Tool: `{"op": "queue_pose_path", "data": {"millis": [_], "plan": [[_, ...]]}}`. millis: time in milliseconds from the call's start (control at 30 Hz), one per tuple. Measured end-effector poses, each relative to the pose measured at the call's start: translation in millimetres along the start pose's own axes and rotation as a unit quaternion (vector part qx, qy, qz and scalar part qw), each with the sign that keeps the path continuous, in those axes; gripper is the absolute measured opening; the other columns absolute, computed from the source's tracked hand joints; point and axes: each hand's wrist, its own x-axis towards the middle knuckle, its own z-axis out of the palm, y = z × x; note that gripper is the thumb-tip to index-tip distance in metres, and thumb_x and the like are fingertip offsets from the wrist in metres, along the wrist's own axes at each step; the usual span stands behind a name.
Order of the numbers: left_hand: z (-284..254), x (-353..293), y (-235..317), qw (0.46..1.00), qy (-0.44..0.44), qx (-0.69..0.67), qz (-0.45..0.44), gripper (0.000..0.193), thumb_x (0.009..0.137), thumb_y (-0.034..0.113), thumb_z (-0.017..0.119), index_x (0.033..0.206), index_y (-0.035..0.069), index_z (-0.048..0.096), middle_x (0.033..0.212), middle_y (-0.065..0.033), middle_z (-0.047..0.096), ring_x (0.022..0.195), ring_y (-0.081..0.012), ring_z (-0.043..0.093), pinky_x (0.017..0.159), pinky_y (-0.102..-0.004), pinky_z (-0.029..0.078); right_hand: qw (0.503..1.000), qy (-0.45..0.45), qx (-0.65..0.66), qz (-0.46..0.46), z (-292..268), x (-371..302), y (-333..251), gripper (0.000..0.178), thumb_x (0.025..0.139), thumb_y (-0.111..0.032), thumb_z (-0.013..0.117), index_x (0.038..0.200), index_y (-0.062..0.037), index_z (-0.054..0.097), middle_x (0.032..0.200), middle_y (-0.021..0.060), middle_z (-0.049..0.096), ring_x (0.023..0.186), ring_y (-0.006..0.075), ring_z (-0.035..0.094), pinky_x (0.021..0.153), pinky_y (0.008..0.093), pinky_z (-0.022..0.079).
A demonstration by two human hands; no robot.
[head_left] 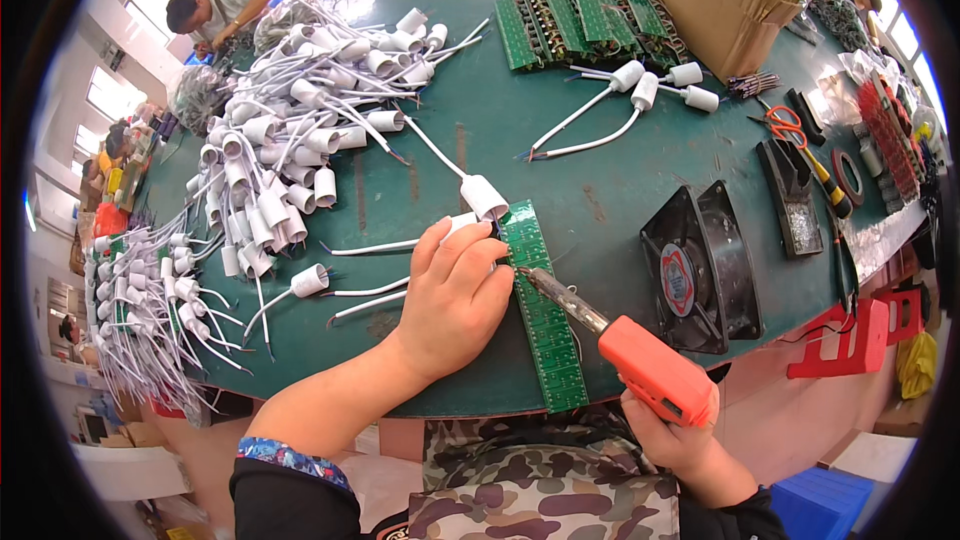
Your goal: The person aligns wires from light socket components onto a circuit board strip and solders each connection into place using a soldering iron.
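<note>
My right hand (672,437) grips a red-handled soldering gun (655,372). Its metal tip touches or nearly touches the upper part of a long green circuit board (548,335). That board lies lengthwise, from the table's front edge away from me. At the board's left edge, my left hand (452,290) closes its fingers around a white cylindrical housing with a cable, mostly hidden under them. Just beyond the fingers, another white housing (484,197) sits at the board's far end, its cable trailing up left. Several white cables (375,247) stick out left of my hand.
A big heap of white wired housings (290,140) covers the left. Stacked green boards (575,25) and a cardboard box (720,5) stand at the back. Right of the board are a black fan (705,270), a black soldering stand (790,195) and orange-handled scissors (785,125). Another person (225,10) works far left.
</note>
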Motion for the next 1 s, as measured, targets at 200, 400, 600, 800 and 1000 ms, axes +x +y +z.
{"op": "queue_pose_path", "data": {"millis": [200, 400, 600, 800, 1000], "plan": [[1, 0, 0, 1.000, 0.002, 0.001, -0.001, 0.025, 0.071, 0.001, 0.075, 0.094, 0.005, 0.066, 0.114, -0.0093, 0.063, 0.120, -0.0319, 0.059, 0.109, -0.0547, 0.041, 1.000, -0.015, -0.016, -0.020, -1, 9, 0, 0.056, 0.078, -0.003, 0.083, 0.125, 0.0140, 0.057, 0.100, 0.0211, 0.072, 0.075, 0.0265, 0.072, 0.069, 0.0345, 0.058], [1, 1, -1, 1.000, -0.002, -0.004, 0.007, 0.024, 0.072, 0.001, 0.075, 0.094, 0.004, 0.066, 0.113, -0.0105, 0.063, 0.118, -0.0326, 0.060, 0.107, -0.0546, 0.043, 1.000, -0.026, -0.007, -0.012, 0, 15, -3, 0.055, 0.078, -0.001, 0.082, 0.125, 0.0142, 0.057, 0.099, 0.0221, 0.072, 0.077, 0.0282, 0.073, 0.070, 0.0348, 0.059], [1, 1, -1, 1.000, -0.007, -0.019, 0.009, 0.023, 0.073, 0.000, 0.074, 0.094, 0.002, 0.065, 0.112, -0.0119, 0.062, 0.114, -0.0340, 0.061, 0.103, -0.0542, 0.046, 1.000, -0.023, -0.011, 0.004, 2, 15, -6, 0.053, 0.078, -0.001, 0.082, 0.123, 0.0133, 0.059, 0.101, 0.0220, 0.072, 0.080, 0.0290, 0.074, 0.071, 0.0350, 0.059], [0, 2, -1, 1.000, -0.010, -0.023, 0.011, 0.025, 0.072, 0.000, 0.074, 0.095, 0.001, 0.066, 0.111, -0.0126, 0.062, 0.113, -0.0350, 0.061, 0.101, -0.0541, 0.047, 1.000, -0.019, 0.006, 0.024, 2, 14, -8, 0.052, 0.078, -0.001, 0.083, 0.122, 0.0127, 0.060, 0.102, 0.0215, 0.072, 0.079, 0.0284, 0.074, 0.071, 0.0341, 0.059], [-1, 4, 0, 1.000, -0.015, -0.023, 0.014, 0.026, 0.071, -0.001, 0.074, 0.095, 0.001, 0.065, 0.111, -0.0129, 0.062, 0.113, -0.0352, 0.061, 0.101, -0.0543, 0.047, 1.000, -0.001, 0.001, -0.001, 3, 11, -5, 0.055, 0.077, -0.001, 0.084, 0.124, 0.0125, 0.058, 0.104, 0.0219, 0.072, 0.080, 0.0292, 0.074, 0.071, 0.0346, 0.059]]}}
